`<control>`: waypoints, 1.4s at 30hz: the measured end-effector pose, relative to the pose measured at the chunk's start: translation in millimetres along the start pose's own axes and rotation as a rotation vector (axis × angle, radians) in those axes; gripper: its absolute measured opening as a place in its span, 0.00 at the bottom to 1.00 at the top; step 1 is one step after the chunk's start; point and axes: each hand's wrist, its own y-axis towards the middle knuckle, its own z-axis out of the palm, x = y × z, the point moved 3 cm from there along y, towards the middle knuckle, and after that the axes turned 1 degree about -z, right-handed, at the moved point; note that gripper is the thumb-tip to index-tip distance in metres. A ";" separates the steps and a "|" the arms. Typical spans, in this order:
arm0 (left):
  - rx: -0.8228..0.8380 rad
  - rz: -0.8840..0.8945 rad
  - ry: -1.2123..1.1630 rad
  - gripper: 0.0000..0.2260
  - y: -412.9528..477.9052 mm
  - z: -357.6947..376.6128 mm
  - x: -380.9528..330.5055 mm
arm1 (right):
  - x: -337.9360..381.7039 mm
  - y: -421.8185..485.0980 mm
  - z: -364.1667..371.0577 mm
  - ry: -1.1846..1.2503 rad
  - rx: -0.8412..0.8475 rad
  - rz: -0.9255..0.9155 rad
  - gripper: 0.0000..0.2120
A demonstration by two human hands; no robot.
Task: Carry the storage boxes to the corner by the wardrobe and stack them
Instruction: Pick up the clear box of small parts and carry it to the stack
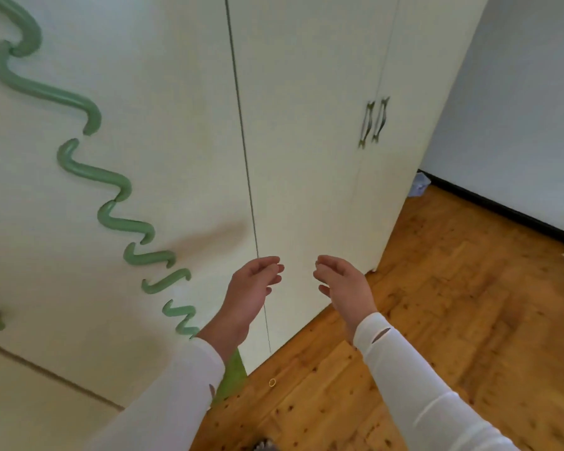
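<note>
A tall cream wardrobe (306,141) fills the upper part of the view, with two metal door handles (373,123) on its right doors. My left hand (251,288) and my right hand (345,288) hang in front of its lower doors, palms facing each other, fingers loosely curled, holding nothing. Both arms wear white sleeves. No storage box is in view. The corner beside the wardrobe's right side (420,187) shows a small pale object on the floor against the wall.
Wooden parquet floor (437,320) spreads to the right and below. Green wavy handles (79,167) run down the left door. A white wall with a dark skirting board (502,209) stands at right. A small yellow ring (272,382) and a green object (232,375) lie near the wardrobe's base.
</note>
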 end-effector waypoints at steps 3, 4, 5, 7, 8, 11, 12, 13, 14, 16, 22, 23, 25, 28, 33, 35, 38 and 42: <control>0.080 0.003 0.010 0.10 24.9 34.7 -14.3 | 2.9 20.9 -30.0 0.037 -0.082 0.029 0.13; 0.095 0.002 0.013 0.10 30.8 43.1 -18.3 | 3.6 26.9 -37.1 0.042 -0.103 0.037 0.14; 0.122 0.004 0.016 0.10 39.6 55.5 -22.9 | 4.9 34.1 -47.5 0.048 -0.132 0.045 0.14; 0.189 0.007 0.043 0.10 57.0 81.1 -32.8 | 7.1 49.1 -68.2 0.071 -0.181 0.049 0.13; 0.222 0.009 0.052 0.10 68.7 96.2 -38.9 | 9.3 59.5 -79.7 0.080 -0.205 0.047 0.13; 0.286 0.027 0.070 0.10 96.0 129.3 -56.9 | 15.5 83.3 -105.1 0.089 -0.276 0.053 0.13; 0.304 0.028 0.078 0.10 106.1 140.9 -62.4 | 17.8 92.1 -114.0 0.092 -0.299 0.054 0.13; 0.321 0.029 0.084 0.10 114.9 150.8 -66.7 | 20.0 99.7 -121.7 0.088 -0.319 0.057 0.13; 0.347 0.029 0.097 0.10 124.4 163.0 -72.7 | 22.7 108.9 -131.3 0.087 -0.344 0.060 0.12; 0.382 0.032 0.113 0.11 138.6 180.3 -81.1 | 28.1 121.9 -145.3 0.083 -0.386 0.067 0.11; 0.494 0.075 0.164 0.12 194.0 247.1 -106.7 | 41.2 173.4 -194.8 0.063 -0.531 0.060 0.13; 0.499 0.078 0.163 0.12 197.9 252.7 -108.2 | 41.9 176.1 -198.3 0.065 -0.541 0.065 0.13; 0.545 0.077 0.186 0.12 207.8 277.4 -110.1 | 40.2 185.0 -215.7 0.080 -0.573 0.080 0.13; 0.593 0.096 0.219 0.11 218.6 311.1 -115.5 | 41.9 197.9 -242.3 0.110 -0.610 0.074 0.13; 0.635 0.119 0.277 0.09 235.0 375.0 -124.7 | 41.3 223.0 -297.5 0.120 -0.647 0.063 0.12; 0.645 0.121 0.278 0.08 240.3 402.6 -128.4 | 39.1 234.0 -323.1 0.127 -0.644 0.052 0.11; 0.642 0.139 0.288 0.08 249.4 455.2 -138.6 | 39.2 257.4 -374.5 0.118 -0.646 0.024 0.11; 0.632 0.127 0.267 0.08 258.0 536.4 -151.4 | 44.5 292.4 -456.2 0.113 -0.633 0.001 0.11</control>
